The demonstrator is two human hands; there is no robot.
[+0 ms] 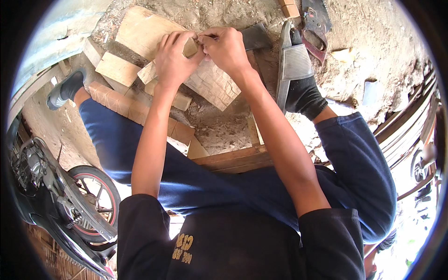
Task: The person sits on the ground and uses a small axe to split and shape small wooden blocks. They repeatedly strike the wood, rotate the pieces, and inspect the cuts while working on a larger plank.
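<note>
Both hands meet above a thick, light-coloured wooden board (pixel 213 84) lying on the ground in front of me. My left hand (pixel 173 59) is closed around a small wooden block (pixel 190 48), holding it over the board. Close against it, my right hand (pixel 225 50) has its fingers pinched together at the block's upper right. Whatever those fingertips grip is too small and covered to make out. Just right of that hand lies a dark flat piece (pixel 256 36). A second pale board (pixel 145 31) lies beyond my left hand.
Cut wooden blocks (pixel 120 69) and a row of brown blocks (pixel 116 101) lie to the left. A handsaw (pixel 313 45) with a red handle rests beyond my sandalled right foot (pixel 297 63). A motorcycle (pixel 70 200) stands at the lower left; long planks (pixel 410 112) are stacked at right.
</note>
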